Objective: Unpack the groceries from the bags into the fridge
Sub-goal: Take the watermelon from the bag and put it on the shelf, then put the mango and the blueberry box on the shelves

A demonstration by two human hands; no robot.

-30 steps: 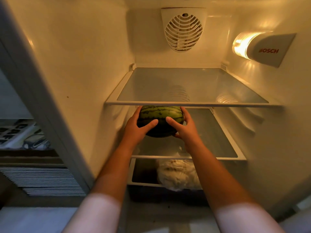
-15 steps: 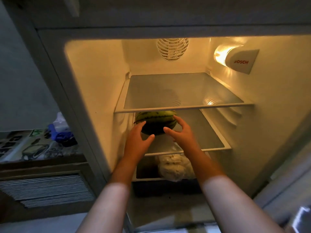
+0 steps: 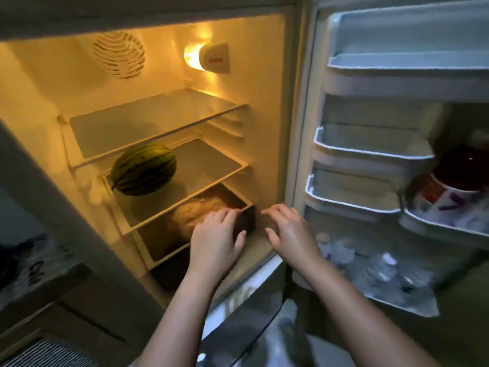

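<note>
A striped green watermelon lies alone on the middle glass shelf of the open fridge. Below it, in the bottom drawer, sits a pale bagged lump. My left hand hovers in front of that drawer, fingers spread, holding nothing. My right hand is beside it near the fridge's right wall, also empty with fingers apart. Both hands are well below and to the right of the watermelon.
The top shelf holds nothing. The open door on the right has several racks; a red-and-white tub sits in one and plastic bottles in the lowest. A cabinet with clutter stands at the left.
Both hands let go of the watermelon, which now rests on the middle shelf, and drew back down and to the right. My view swung right, showing the door.
</note>
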